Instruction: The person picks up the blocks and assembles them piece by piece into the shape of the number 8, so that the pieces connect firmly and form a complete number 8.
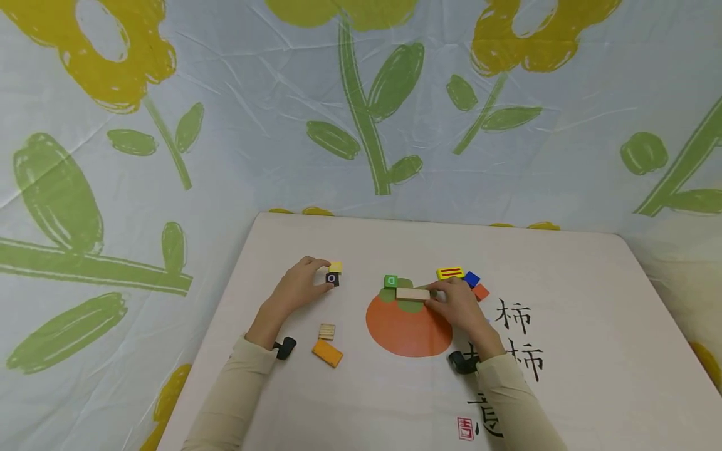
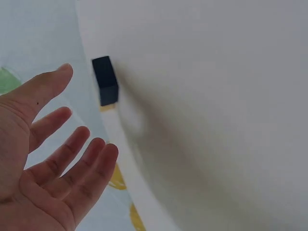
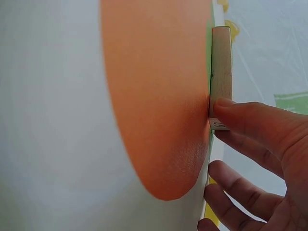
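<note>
My right hand (image 1: 458, 305) pinches one end of a long, pale wooden block (image 1: 412, 294), which lies over the leaves of the printed persimmon. In the right wrist view, thumb and forefinger hold the wooden block (image 3: 222, 72) near its marked end. A green block (image 1: 390, 282) stands beside its left end. My left hand (image 1: 296, 288) is at the left, around a black block (image 1: 333, 280) with a white ring and a yellow block (image 1: 335, 267) behind it. The left wrist view shows my left hand (image 2: 57, 163) with fingers spread, apart from the dark block (image 2: 106, 81).
Beyond my right hand lie a yellow block with red stripes (image 1: 450, 273), a blue block (image 1: 471, 279) and a red-orange block (image 1: 481, 292). Nearer on the left are a ridged wooden block (image 1: 326, 331) and an orange block (image 1: 328, 353). Flowered cloth hangs behind the white table (image 1: 383, 401).
</note>
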Available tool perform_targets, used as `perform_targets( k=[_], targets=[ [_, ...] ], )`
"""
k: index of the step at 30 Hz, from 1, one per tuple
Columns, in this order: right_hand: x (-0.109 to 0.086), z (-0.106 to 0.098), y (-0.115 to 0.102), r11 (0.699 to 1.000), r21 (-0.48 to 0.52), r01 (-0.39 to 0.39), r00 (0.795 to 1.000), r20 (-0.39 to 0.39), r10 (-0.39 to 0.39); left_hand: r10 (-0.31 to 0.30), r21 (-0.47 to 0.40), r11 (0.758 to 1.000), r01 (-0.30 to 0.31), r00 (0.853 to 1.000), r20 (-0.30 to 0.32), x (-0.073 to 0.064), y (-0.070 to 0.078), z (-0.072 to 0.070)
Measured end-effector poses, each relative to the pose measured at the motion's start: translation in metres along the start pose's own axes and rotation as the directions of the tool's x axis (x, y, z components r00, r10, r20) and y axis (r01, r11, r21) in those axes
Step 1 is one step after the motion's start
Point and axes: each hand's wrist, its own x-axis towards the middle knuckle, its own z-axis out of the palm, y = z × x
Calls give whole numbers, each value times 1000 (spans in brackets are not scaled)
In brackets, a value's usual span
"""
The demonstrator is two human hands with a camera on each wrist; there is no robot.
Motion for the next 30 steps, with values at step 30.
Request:
perform_targets(
  k=[30],
  targets=[
    [0,0,-1,1000,14,-11,1000,4,11,-45,55,998,42,997,56,6,-11,8]
  ],
)
